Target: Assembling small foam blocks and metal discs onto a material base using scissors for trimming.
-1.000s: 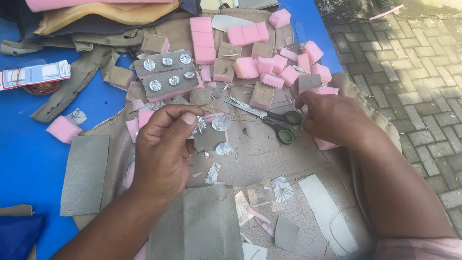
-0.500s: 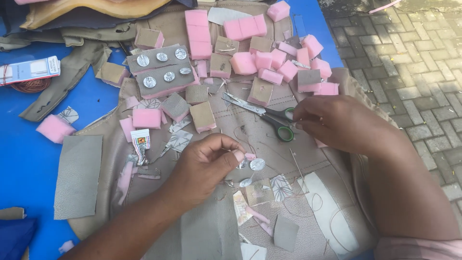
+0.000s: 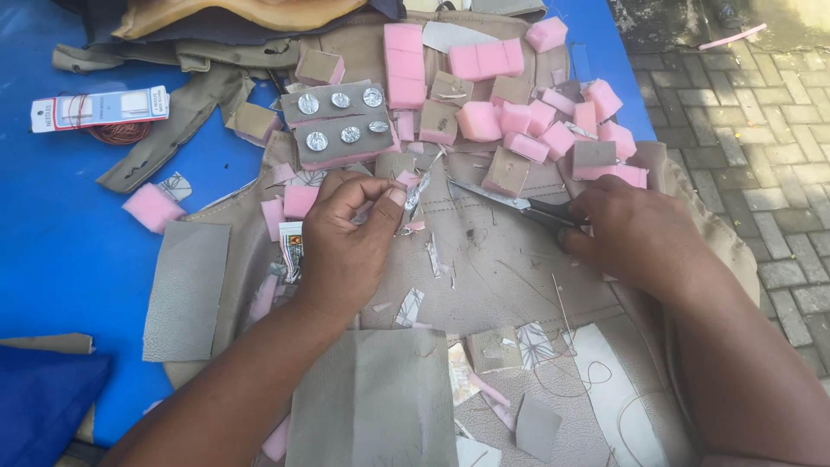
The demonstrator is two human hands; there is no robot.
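Observation:
My left hand [image 3: 346, 238] lies on a beige leather cover [image 3: 501, 277], with thumb and fingers pinched on a small silvery foil scrap [image 3: 413, 195]. My right hand [image 3: 644, 238] sits to the right and covers the handles of the scissors [image 3: 497, 197]. The scissor blades point left toward my left hand. Just above my left hand, a grey-topped pink foam block [image 3: 339, 125] carries several round silver buttons. Many pink foam cubes [image 3: 519, 130] lie scattered beyond both hands.
The blue table [image 3: 69, 251] holds grey leather pieces [image 3: 186, 290], a loose pink foam cube [image 3: 153, 207], a thread card [image 3: 99, 107] and a copper-coloured spool [image 3: 118, 133]. More grey patches [image 3: 376, 398] and thin threads [image 3: 588, 372] lie near me. Brick paving [image 3: 761, 130] is on the right.
My left hand has moved up from the lower middle of the cover toward the button block, bringing a foil scrap. My right hand has slid onto the scissor handles.

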